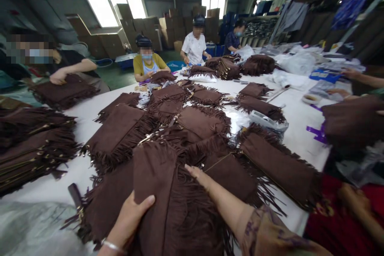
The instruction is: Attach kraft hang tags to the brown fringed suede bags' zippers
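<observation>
A brown fringed bag is tilted up in front of me at the near side of the table. My left hand grips its left edge, the thumb on the face and the other fingers hidden behind. Near the bag's upper right, over the fringe, my right hand has its fingers stretched out; whether it touches the strands I cannot tell. Long fringe hangs down the bag's right part. Another brown bag lies beneath on the left, and one with a zipper lies to the right.
More fringed bags cover the white table, with a tall stack at the left. Clear plastic lies at the near left. A tape roll is at the right. Several people work around the table, one close on the right.
</observation>
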`<state>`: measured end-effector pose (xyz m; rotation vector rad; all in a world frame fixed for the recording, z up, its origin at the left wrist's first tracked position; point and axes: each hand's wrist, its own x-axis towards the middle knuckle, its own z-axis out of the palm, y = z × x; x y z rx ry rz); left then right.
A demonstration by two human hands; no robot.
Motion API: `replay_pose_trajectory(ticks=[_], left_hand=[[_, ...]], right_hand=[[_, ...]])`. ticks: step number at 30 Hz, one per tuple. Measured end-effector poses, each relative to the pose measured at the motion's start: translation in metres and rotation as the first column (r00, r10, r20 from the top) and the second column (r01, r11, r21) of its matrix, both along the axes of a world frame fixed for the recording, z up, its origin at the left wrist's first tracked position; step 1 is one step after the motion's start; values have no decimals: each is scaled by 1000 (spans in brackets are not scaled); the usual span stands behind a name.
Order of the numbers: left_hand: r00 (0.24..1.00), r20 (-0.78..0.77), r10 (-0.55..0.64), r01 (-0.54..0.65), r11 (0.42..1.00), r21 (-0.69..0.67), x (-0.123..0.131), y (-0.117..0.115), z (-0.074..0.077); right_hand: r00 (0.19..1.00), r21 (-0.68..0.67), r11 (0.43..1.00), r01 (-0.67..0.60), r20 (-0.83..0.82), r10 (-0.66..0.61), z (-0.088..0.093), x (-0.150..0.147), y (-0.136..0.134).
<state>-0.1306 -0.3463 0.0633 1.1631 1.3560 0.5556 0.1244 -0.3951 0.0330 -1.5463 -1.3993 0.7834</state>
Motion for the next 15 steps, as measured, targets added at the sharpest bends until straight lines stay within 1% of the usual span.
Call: replay_pose_trajectory(ticks=[1,2,3,4,5,6,7,8,9,10,11,12,13,14,15], left_hand=[[987,-144,64,-59,997,43,-11,1,-2],[950,-287,119,-101,992,76,-20,3,-5],[900,-409,150,-121,988,96,-27,7,-10],[851,-500,159,-125,987,101,-31,11,-16],[818,-554,154,-120,988,98,-32,16,-22],[799,-585,142,-112,990,87,-33,22,-27],[790,-600,125,-101,992,74,-32,27,-32],[787,-607,106,-85,994,62,-30,31,-34],[785,-613,86,-65,996,57,-29,34,-34],[778,-624,72,-45,997,59,-27,34,-33],[763,-643,67,-20,997,79,-25,33,-29],[738,-670,84,7,991,132,-23,30,-23],[709,-693,127,45,973,225,-21,24,-16],[689,-702,180,105,934,342,-19,18,-8],[689,-691,218,186,868,460,-15,10,0]], right_hand=[[991,-2,998,63,121,-62,4,6,5],[964,-2,990,140,227,-136,7,14,5],[934,0,978,210,295,-201,8,25,0],[909,-7,964,267,334,-249,5,38,-10],[885,-24,948,317,368,-287,0,53,-23],[845,-54,919,390,419,-333,-7,68,-39],[768,-140,857,496,530,-358,-16,83,-55],[716,-237,777,583,601,-355,-25,96,-72],[698,-308,709,635,622,-355,-34,107,-87],[707,-355,674,648,609,-359,-40,116,-100],[738,-399,662,634,569,-363,-43,121,-110],[769,-427,669,609,524,-366,-40,122,-117],[796,-431,691,581,480,-369,-33,120,-120],[819,-413,726,549,437,-371,-20,116,-121],[843,-382,770,511,398,-362,-2,108,-119]])
